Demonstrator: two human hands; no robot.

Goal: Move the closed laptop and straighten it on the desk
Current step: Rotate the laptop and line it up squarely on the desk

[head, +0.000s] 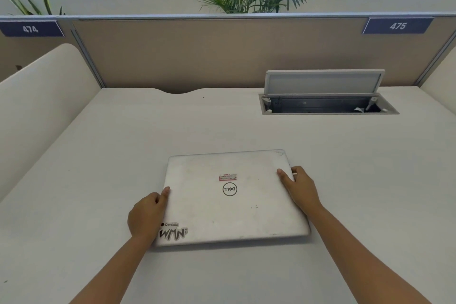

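A closed silver laptop (232,207) with a round logo and stickers lies on the pale desk (98,155), near the front middle, turned slightly off square with the desk's front edge. My left hand (146,215) grips its left edge, thumb on the lid. On the opposite side my right hand (299,186) holds the right edge near the far corner, thumb resting on top.
An open cable box (328,105) with its lid flipped up is sunk into the desk at the back right. A tan partition (209,52) closes the back, with cream side dividers (44,96) left and right. Plants stand behind the partition.
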